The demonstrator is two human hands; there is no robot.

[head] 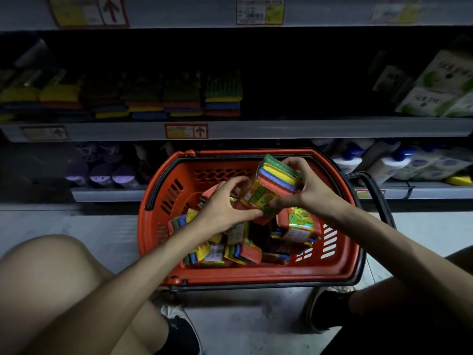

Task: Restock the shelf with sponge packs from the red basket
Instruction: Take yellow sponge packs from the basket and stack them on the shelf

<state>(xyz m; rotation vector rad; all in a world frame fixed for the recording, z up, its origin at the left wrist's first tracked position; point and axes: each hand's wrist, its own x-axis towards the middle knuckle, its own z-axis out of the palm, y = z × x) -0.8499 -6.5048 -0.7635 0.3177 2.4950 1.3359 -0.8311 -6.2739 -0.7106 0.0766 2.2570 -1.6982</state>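
the aisle was dim, the light falling from above and behind onto the floor (76, 226) and the basket (256, 275), which showed brightest. the shelf (256, 129) recess above sat almost black at its middle. its stacked packs (153, 98) were murky and soft. price tags (259, 11) along the top were blurred past reading. shelf lines bowed toward the edges. the corners darkened.

Head camera looks steeply down, close over the red basket (245, 276).
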